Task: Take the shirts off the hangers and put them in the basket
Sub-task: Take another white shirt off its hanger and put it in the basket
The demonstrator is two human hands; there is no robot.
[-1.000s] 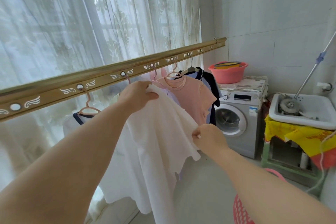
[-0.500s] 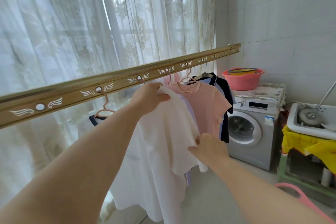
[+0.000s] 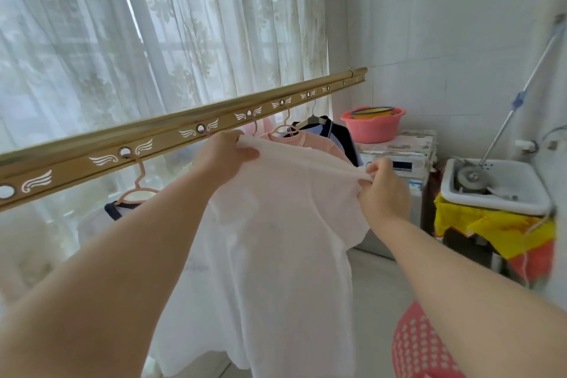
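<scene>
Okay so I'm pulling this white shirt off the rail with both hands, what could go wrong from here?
The white shirt is stretched taut between your left hand and right hand; its hanger is hidden, so tugging could strain the fabric if it snags. The long hem hangs low and might drag on the floor. The pink basket sits low beside your right arm, barely in view, so a blind drop could miss.

Both bare arms reach forward, the left hand [image 3: 222, 153] and right hand [image 3: 382, 190] each pinched closed, raised apart.
</scene>
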